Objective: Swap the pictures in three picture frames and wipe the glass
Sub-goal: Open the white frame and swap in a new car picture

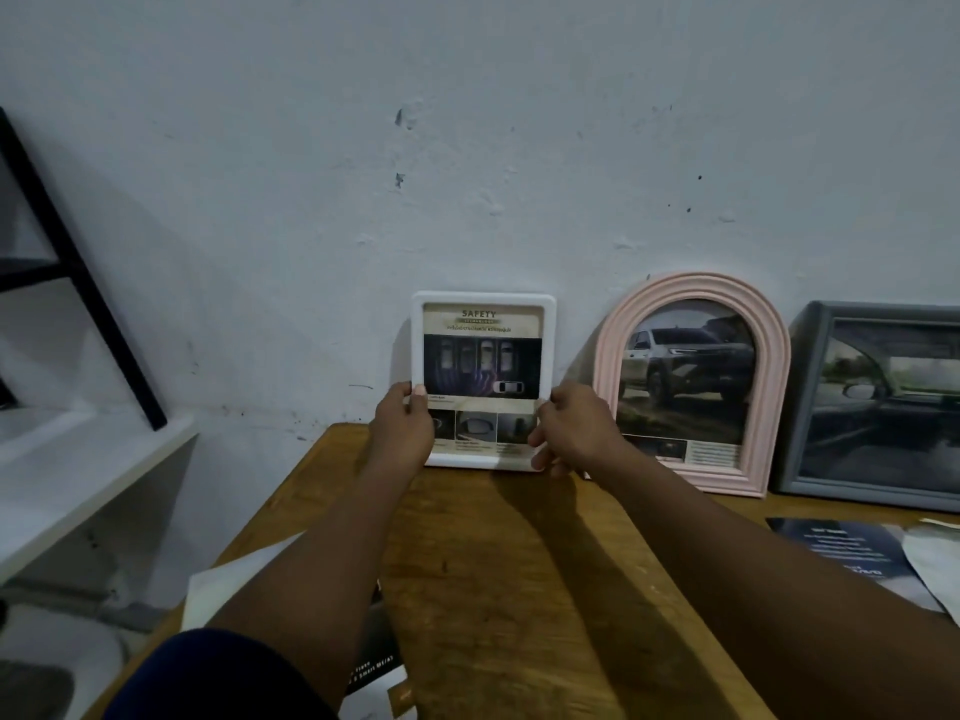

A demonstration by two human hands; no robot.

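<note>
The grey frame (878, 402) was cut off by the right edge of the view, so only its left part showed, and the picture in it was too dim and blurred to read beyond a dark car interior. A dark leaflet (844, 556) and a pale sheet (935, 566) near the tabletop's right edge were partly out of view, their print illegible. More papers (234, 589) at the near left corner were half hidden under the left forearm and its dark sleeve (223, 678).

The wooden tabletop (519, 589) stood against a scuffed, pale blue-white wall (467, 148). To the left were a white shelf (78, 459) and a black slanted metal bar (78, 272).

The white frame (483, 379) stood upright on its short lower edge at the tabletop's back edge, close to the back left corner, long axis vertical, glass facing the camera. Whether it leaned on the wall could not be told. Its print was headed "SAFETY" above pictures of cars. The left hand (402, 433) gripped its left side, thumb pressed on the front rim, fingers hidden behind. The right hand (571, 428) held the right side low down, thumb on the front rim, fingers loosely curled round the edge. Just beside it to the right, the pink arched frame (691, 387) stood upright along the same back edge, showing a pickup truck.
</note>
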